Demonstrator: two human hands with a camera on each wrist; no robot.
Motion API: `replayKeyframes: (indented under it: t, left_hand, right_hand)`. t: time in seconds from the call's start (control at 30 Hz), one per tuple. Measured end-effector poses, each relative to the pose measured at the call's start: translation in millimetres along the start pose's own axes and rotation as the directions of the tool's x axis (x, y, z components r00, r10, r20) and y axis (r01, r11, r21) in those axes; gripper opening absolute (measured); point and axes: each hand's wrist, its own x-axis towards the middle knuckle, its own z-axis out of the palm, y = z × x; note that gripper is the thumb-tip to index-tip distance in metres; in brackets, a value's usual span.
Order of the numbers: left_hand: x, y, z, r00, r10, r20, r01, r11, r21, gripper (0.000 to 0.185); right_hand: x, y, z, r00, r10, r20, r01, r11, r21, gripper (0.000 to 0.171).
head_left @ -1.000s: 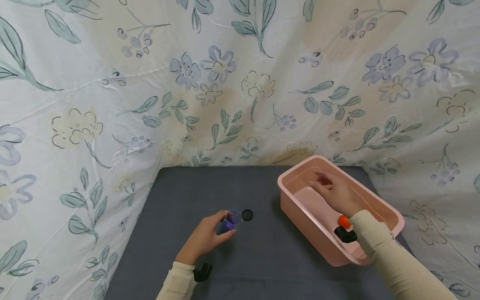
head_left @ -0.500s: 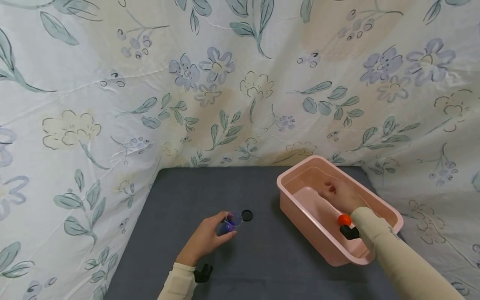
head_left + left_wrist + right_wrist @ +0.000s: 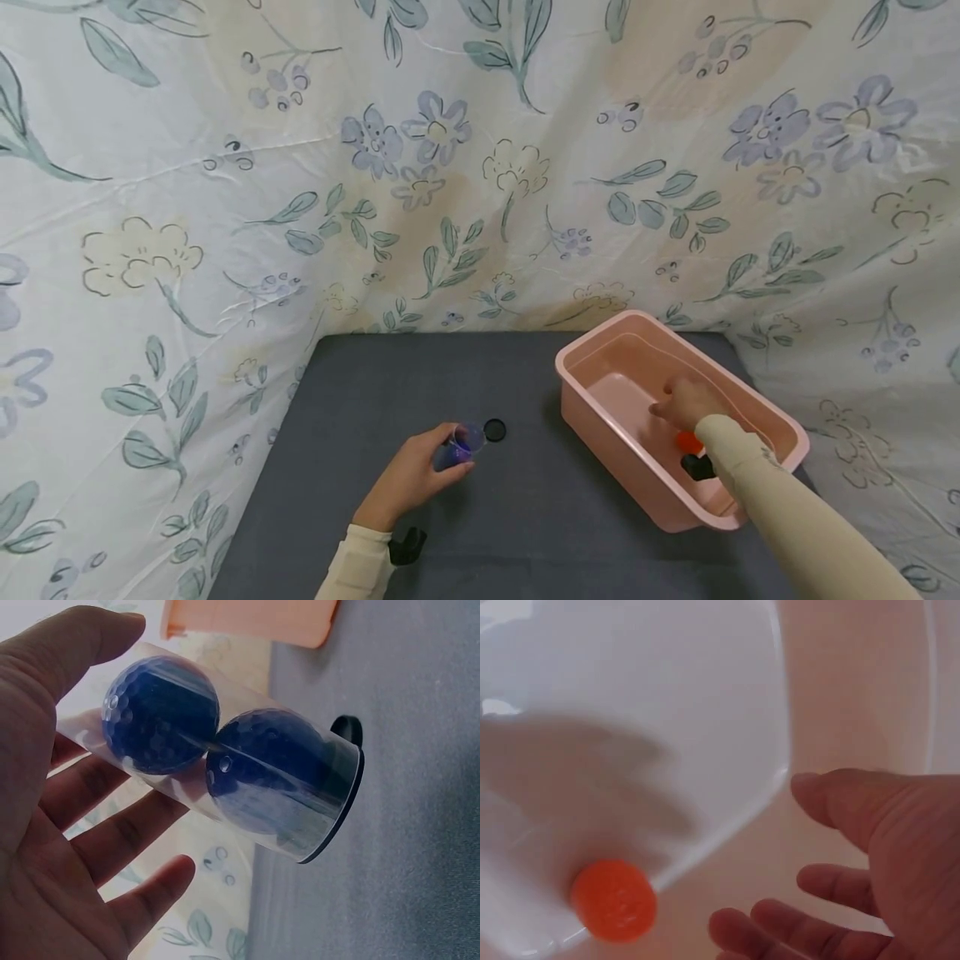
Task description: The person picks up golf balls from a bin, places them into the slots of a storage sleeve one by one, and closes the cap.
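My left hand [image 3: 408, 477] holds a clear plastic tube [image 3: 196, 796] upright over the dark table, thumb on one side and fingers on the other. Two dimpled blue golf balls [image 3: 161, 716] sit stacked inside it, and a black rim edges its base. Just beyond the tube, a round black cap [image 3: 494, 430] lies on the table. Inside the pink bin [image 3: 592, 429], my right hand [image 3: 690, 403] reaches down with its fingers loosely bent and nothing between them. An orange ball [image 3: 615, 901] rests on the bin floor, apart from the fingertips in the right wrist view.
The dark grey tabletop [image 3: 405, 375] runs back to a floral cloth [image 3: 525, 250] that hangs behind and at both sides. The bin stands at the right, its walls rising around the right hand.
My right hand has lowered into the bin and shifted right, closer to the orange ball, its fingers now pointing down. The left hand and its tube have stayed in place.
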Motion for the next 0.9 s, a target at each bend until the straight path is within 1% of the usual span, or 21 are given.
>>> replayKeyframes:
  t: [0.03, 0.1, 0.2, 0.27, 0.33, 0.43, 0.53, 0.63, 0.7, 0.83, 0.9]
  left_hand:
    - [0.2, -0.2, 0.1, 1.0, 0.002, 0.001, -0.002, 1.0, -0.001, 0.046]
    - [0.4, -0.6, 0.4, 1.0, 0.003, 0.002, -0.003, 1.0, -0.008, 0.046]
    - [1.0, -0.2, 0.1, 1.0, -0.002, 0.007, 0.002, 1.0, -0.007, 0.045]
    - [1.5, -0.3, 0.4, 1.0, 0.003, 0.007, -0.003, 1.0, -0.005, 0.045]
    - [2.2, -0.2, 0.5, 1.0, 0.002, 0.006, -0.002, 1.0, 0.007, 0.044]
    - [3.1, -0.6, 0.7, 1.0, 0.004, 0.003, -0.004, 1.0, 0.014, 0.044]
    - [4.0, -0.8, 0.2, 1.0, 0.001, 0.003, -0.001, 1.0, 0.016, 0.044]
    - [4.7, -1.4, 0.2, 1.0, 0.008, 0.003, -0.008, 1.0, 0.019, 0.045]
    - [4.7, -2.0, 0.6, 1.0, 0.013, 0.002, -0.014, 1.0, 0.02, 0.045]
    - [3.8, -2.3, 1.2, 1.0, 0.012, 0.006, -0.012, 1.0, 0.0, 0.044]
    - [3.5, -2.8, 1.7, 1.0, 0.011, 0.012, -0.011, 1.0, -0.007, 0.043]
  right_hand:
    - [-0.8, 1.2, 0.8, 1.0, 0.004, 0.0, -0.004, 1.0, -0.013, 0.057]
    - [-4.3, 1.5, 2.1, 1.0, 0.012, -0.012, -0.013, 0.999, -0.039, 0.049]
    - [-9.0, 1.8, 3.9, 1.0, 0.027, -0.003, -0.027, 0.997, -0.077, 0.039]
    - [-10.0, 3.3, 4.6, 0.999, 0.033, 0.013, -0.032, 0.994, -0.101, 0.036]
    - [-9.6, 5.6, 4.6, 0.998, 0.051, 0.046, -0.045, 0.993, -0.106, 0.035]
    - [-7.5, 10.0, 5.4, 0.996, 0.068, 0.065, -0.06, 0.991, -0.121, 0.033]
    - [-4.2, 14.1, 8.0, 0.994, 0.084, 0.063, -0.075, 0.987, -0.141, 0.027]
    - [-0.1, 16.1, 11.6, 0.994, 0.083, 0.065, -0.071, 0.982, -0.177, 0.017]
    - [1.9, 15.9, 14.0, 0.996, 0.067, 0.061, -0.053, 0.977, -0.205, 0.013]
    - [4.2, 15.1, 19.0, 0.998, 0.032, 0.054, -0.018, 0.969, -0.247, 0.012]
    - [5.1, 16.2, 21.8, 0.998, 0.032, 0.056, -0.017, 0.965, -0.26, 0.013]
